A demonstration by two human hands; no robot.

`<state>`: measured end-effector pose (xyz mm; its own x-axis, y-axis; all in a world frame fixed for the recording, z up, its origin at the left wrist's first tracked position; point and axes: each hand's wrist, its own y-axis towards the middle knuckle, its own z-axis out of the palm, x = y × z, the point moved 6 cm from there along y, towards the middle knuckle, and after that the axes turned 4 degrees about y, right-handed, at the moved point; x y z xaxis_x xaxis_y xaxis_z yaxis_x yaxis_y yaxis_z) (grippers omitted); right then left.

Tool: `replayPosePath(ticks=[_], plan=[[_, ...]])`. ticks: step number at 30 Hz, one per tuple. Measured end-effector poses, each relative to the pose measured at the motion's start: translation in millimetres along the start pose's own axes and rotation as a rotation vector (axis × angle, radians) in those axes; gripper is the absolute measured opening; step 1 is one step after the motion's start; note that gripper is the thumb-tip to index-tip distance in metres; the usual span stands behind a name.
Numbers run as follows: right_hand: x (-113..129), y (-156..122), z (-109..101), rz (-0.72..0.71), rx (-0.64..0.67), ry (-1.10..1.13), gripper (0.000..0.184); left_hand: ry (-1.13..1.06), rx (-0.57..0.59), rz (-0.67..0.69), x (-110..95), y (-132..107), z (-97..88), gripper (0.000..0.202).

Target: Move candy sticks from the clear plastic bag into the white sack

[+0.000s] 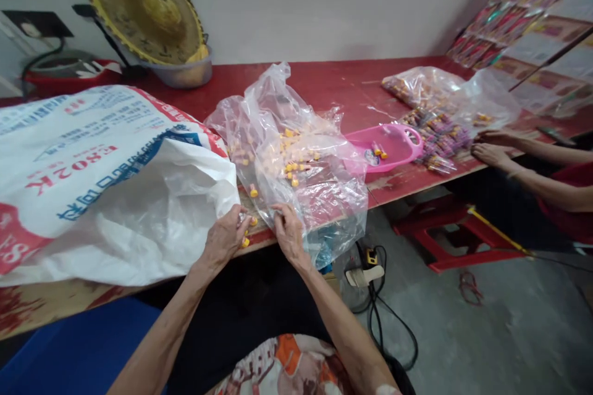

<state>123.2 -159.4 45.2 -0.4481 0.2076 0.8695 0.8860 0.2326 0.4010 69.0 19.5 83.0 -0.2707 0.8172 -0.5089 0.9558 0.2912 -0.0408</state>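
Observation:
My left hand (225,237) rests at the table's front edge, fingers curled around small yellow-capped pieces (252,221) beside the mouth of a large white woven sack (106,179). My right hand (288,231) pinches the near edge of a clear plastic bag (296,154) that lies crumpled on the red table (333,83). Inside the bag are several small clear tubes with yellow caps (291,166). A few of them lie loose on the table between my hands.
A pink plastic basket (393,145) holds a few pieces. To the right another person's hands (491,148) work at a pile of coloured tubes (438,136) and clear bags. A woven hat (143,6) leans on the wall. A red stool (445,234) and cables (384,315) are on the floor.

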Motion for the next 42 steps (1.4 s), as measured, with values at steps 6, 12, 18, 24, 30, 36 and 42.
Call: replayPosePath(ticks=[6,12,18,24,30,36,42], plan=[[-34,7,-35,0.087,-0.213,-0.029,0.034,0.252,0.188,0.071,-18,8,13.2,0.014],[-46,11,-24,0.131,-0.150,-0.094,0.034,0.008,0.138,0.054,-14,18,8.6,0.016],[-48,11,-22,0.086,-0.116,-0.130,0.034,-0.204,0.029,-0.014,-11,12,-17.3,0.026],[-47,8,-22,0.076,-0.116,-0.152,0.036,0.010,-0.142,0.012,-30,-4,-19.0,0.023],[-46,7,-22,0.070,-0.125,-0.164,0.036,0.301,0.118,-0.012,-32,14,16.9,0.012],[-47,7,-21,0.066,-0.095,-0.174,0.035,0.088,-0.073,-0.003,-16,18,-10.3,0.015],[-44,6,-22,0.063,-0.102,-0.191,0.035,0.033,0.025,-0.071,-10,13,8.0,0.012]])
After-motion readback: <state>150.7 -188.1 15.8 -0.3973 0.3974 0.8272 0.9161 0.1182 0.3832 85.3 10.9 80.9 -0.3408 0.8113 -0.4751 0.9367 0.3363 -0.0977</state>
